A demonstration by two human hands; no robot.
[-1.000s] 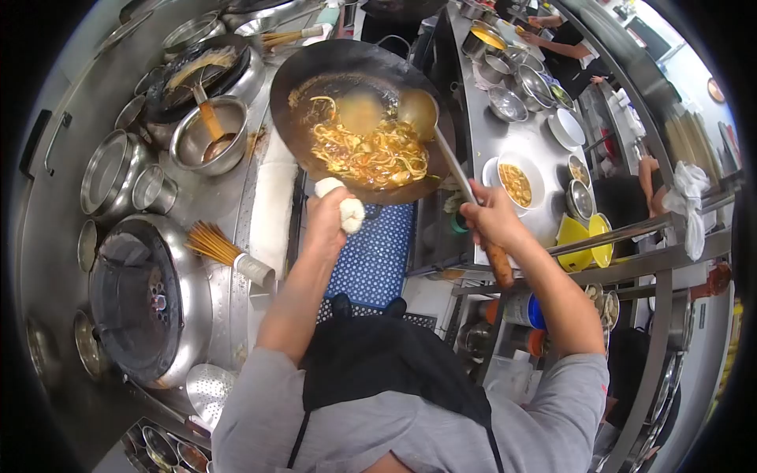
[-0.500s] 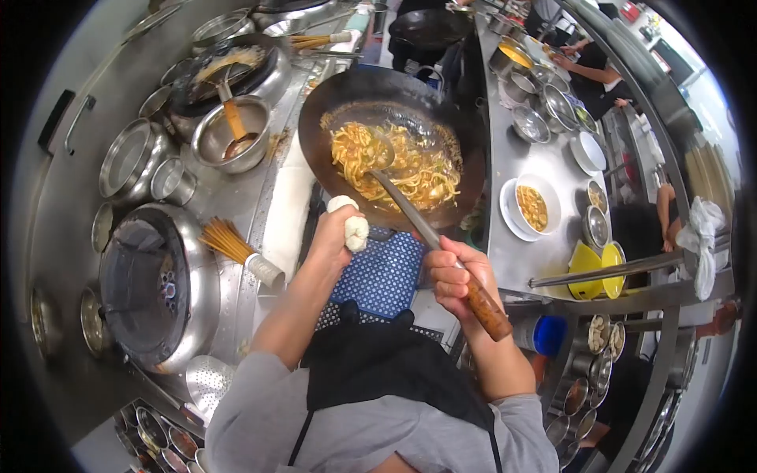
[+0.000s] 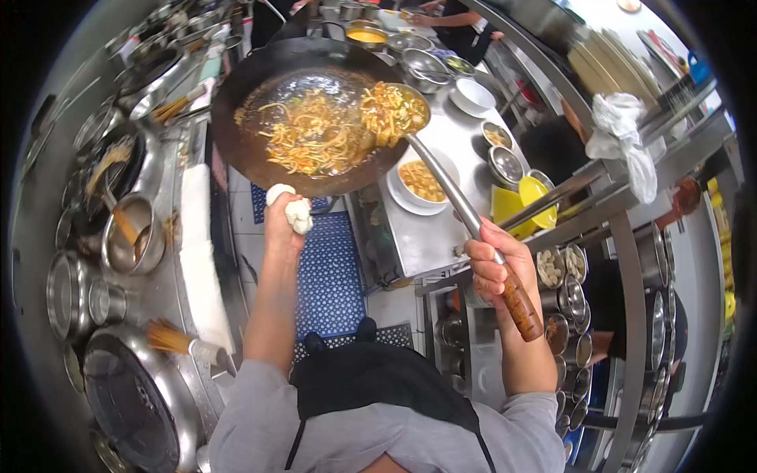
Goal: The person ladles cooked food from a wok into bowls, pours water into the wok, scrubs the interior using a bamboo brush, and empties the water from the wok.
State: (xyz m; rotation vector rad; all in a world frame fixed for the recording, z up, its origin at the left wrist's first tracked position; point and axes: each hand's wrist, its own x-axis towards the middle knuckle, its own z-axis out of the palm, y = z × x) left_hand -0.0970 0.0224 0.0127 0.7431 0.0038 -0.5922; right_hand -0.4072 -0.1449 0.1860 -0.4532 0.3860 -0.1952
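Observation:
My left hand [image 3: 282, 232] is closed around a bunched white cloth [image 3: 299, 216] at the handle of a large dark wok [image 3: 230, 146]. The wok is held up in the air, and noodles in brown sauce [image 3: 311, 142] lie in it. In my right hand [image 3: 505, 260] is the wooden grip of a long metal ladle [image 3: 445, 183]. Its bowl, heaped with noodles [image 3: 390, 110], is over the wok's right edge. Just below and right of it, a white bowl [image 3: 449, 167] on a plate holds noodles and stands on the steel counter [image 3: 422, 240].
A stove [image 3: 185, 386] with burners, a steel bowl [image 3: 118, 256] and a bamboo brush [image 3: 169, 337] lines the left. Yellow containers [image 3: 512, 206], a stack of white bowls [image 3: 473, 96] and a metal rail [image 3: 568, 189] are on the right. People stand beyond the counter.
The wok has come nearer the counter and the white bowl. The ladle, earlier down among the noodles, is now raised and full at the wok's right edge. My view has swung right.

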